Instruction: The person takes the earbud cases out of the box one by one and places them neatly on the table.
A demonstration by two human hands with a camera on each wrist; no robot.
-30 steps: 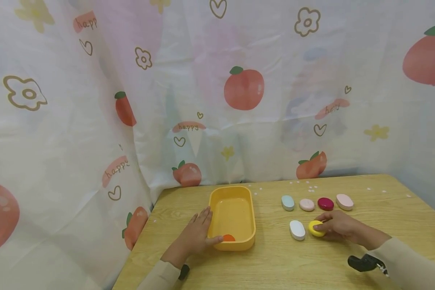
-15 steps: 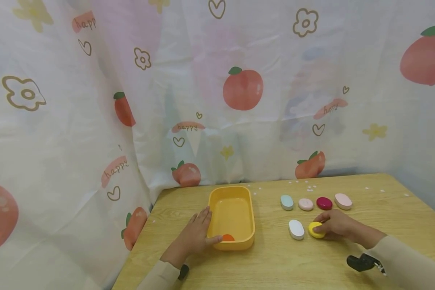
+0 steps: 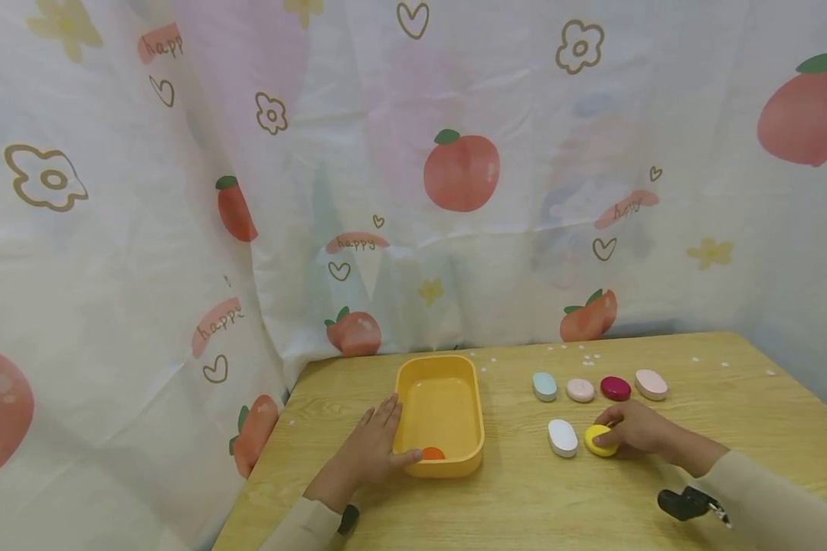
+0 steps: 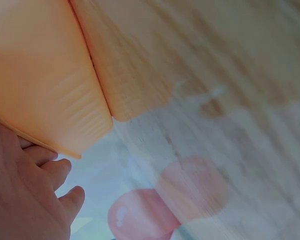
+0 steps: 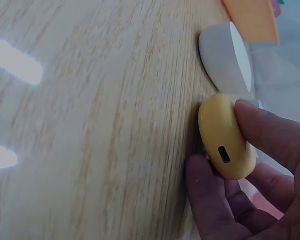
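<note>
My right hand pinches a rounded yellow earbud case between thumb and fingers, low at the tabletop. In the right wrist view, a small charging port shows on the yellow case. A white oval case lies just left of it. Extended fingers of my left hand rest along the left side of a yellow plastic bin, its thumb over the near rim. Inside the bin, against the near wall, an orange rounded thing is partly hidden. The left wrist view shows the bin's outer wall above the fingers.
Behind the right hand, a row holds a light blue case, a pale pink one, a dark red one and another pink one. A printed curtain hangs behind the wooden table.
My right hand and the yellow earbud case shift very slightly toward me. The left hand stays at the bin, and the other cases keep their places.
</note>
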